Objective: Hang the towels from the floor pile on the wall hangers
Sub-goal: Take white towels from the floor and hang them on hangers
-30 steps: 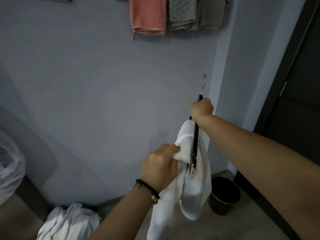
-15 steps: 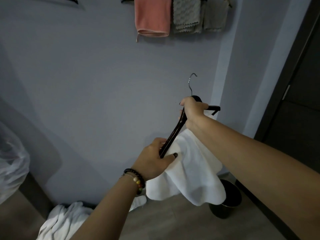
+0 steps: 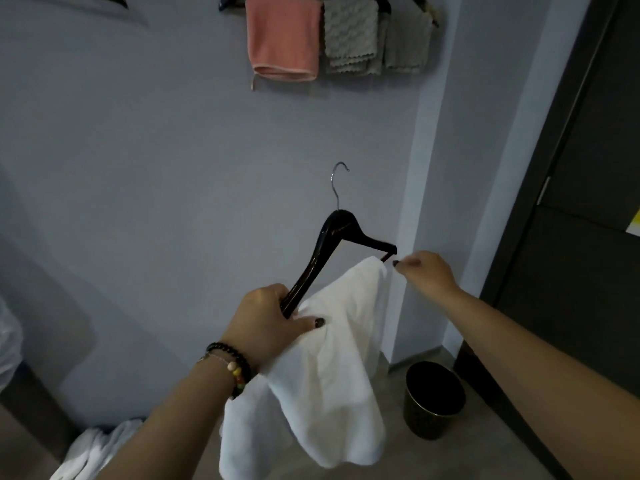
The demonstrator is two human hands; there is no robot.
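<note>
A dark round bin (image 3: 434,400) stands on the floor (image 3: 485,455) in the corner, just beside a dark door (image 3: 588,202). At the left edge hangs a pale plastic bag (image 3: 8,344), against the grey wall (image 3: 156,168).

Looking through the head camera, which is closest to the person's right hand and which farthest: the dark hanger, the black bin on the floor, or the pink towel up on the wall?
From the right hand:
1. Dark hanger: its end is just left of the fingertips.
2. Black bin: on the floor below, by the corner.
3. Pink towel: high on the wall, up and left.
</note>
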